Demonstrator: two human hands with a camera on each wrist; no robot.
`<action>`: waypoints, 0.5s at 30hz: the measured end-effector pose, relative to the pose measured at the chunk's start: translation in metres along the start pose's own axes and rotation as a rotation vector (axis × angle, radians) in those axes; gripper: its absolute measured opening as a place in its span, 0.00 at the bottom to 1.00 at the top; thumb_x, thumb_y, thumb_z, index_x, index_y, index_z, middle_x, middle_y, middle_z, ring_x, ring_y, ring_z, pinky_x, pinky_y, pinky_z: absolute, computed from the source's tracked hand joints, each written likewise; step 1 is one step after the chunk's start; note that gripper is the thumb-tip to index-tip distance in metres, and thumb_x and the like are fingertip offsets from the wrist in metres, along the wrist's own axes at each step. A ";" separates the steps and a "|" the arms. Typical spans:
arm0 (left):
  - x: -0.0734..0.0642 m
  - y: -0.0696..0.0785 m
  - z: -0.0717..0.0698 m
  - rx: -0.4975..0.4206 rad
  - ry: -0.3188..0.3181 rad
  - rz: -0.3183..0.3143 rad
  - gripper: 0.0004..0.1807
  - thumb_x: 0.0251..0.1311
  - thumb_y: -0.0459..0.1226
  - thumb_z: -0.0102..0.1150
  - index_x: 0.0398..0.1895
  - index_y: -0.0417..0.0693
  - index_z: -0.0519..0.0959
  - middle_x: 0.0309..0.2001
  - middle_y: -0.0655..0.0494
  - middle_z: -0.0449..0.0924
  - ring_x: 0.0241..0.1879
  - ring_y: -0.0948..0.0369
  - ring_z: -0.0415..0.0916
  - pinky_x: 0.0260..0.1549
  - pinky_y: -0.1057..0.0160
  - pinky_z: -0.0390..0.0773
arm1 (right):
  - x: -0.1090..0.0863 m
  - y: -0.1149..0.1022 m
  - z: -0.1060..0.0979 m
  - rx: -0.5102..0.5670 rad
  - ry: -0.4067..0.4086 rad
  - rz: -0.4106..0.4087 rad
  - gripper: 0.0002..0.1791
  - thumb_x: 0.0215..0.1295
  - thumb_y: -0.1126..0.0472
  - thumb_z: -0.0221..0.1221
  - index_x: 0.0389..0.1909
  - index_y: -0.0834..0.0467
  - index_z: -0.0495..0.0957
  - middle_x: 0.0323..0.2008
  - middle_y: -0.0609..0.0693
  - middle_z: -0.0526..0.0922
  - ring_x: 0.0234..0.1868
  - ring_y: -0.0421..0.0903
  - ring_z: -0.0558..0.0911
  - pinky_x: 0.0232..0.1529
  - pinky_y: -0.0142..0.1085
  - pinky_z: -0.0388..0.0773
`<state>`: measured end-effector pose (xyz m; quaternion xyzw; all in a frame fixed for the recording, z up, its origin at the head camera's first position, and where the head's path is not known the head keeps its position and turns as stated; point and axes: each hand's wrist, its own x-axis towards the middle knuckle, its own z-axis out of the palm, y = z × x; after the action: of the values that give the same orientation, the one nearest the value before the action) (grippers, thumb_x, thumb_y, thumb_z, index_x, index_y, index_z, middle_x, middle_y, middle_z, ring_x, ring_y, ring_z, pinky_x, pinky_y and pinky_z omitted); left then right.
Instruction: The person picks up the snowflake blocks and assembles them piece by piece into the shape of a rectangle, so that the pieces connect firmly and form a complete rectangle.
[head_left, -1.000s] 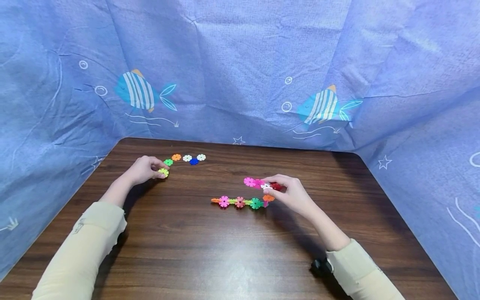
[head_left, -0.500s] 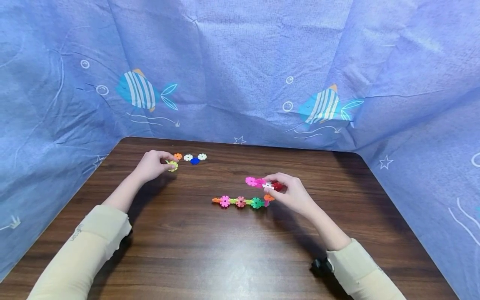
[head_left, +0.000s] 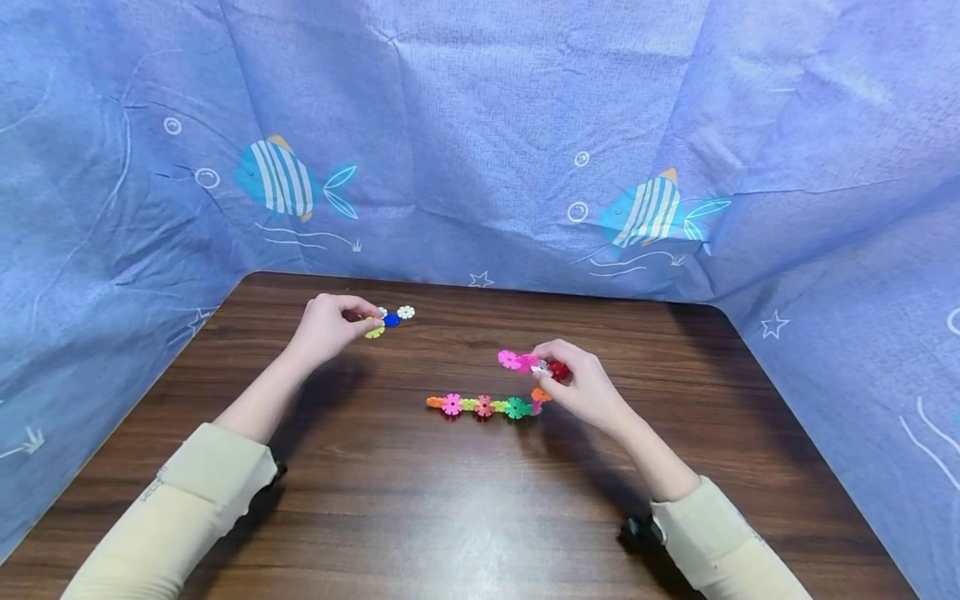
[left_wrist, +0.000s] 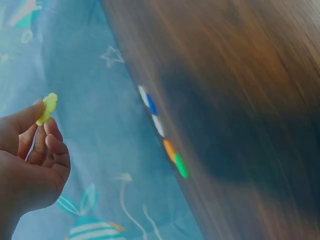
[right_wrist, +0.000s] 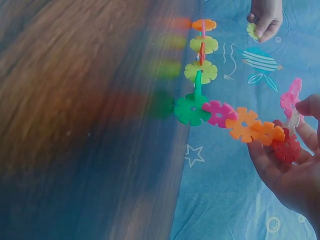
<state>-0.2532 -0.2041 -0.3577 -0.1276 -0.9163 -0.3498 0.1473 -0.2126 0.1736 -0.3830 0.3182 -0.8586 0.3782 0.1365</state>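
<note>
My left hand (head_left: 333, 329) pinches a yellow flower-shaped plastic disc (left_wrist: 48, 107) between thumb and fingertips, above the back left of the table. In the right wrist view, my right hand (right_wrist: 295, 170) holds one end of a chain of interlocked flower discs (right_wrist: 191, 110). Pink, white and red discs (right_wrist: 286, 149) are at the held end, followed by orange, pink and green ones. The rest of the chain stretches left in the head view, with a pink disc (head_left: 452, 405) near its orange tip. The two hands are well apart.
Loose discs lie near the table's back edge: a blue one (head_left: 392, 320), a white one (head_left: 406, 312), another white, an orange (left_wrist: 170, 150) and a green (left_wrist: 181, 166). A blue fish-print curtain (head_left: 480, 150) hangs around the brown wooden table (head_left: 375, 517).
My left hand has lifted the yellow disc from the back left and carried it rightward, now in front of the loose discs. My right hand has barely moved, still holding the chain.
</note>
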 end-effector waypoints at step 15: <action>-0.017 0.053 0.021 -0.156 0.070 0.058 0.08 0.46 0.36 0.72 0.31 0.48 0.85 0.27 0.56 0.84 0.21 0.65 0.76 0.22 0.71 0.72 | 0.002 -0.007 0.006 0.025 -0.045 0.066 0.07 0.60 0.64 0.59 0.36 0.52 0.73 0.20 0.40 0.74 0.19 0.40 0.68 0.20 0.29 0.64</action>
<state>-0.2235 -0.1534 -0.3468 -0.1527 -0.8766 -0.4198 0.1790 -0.2098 0.1648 -0.3825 0.2998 -0.8666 0.3861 0.1005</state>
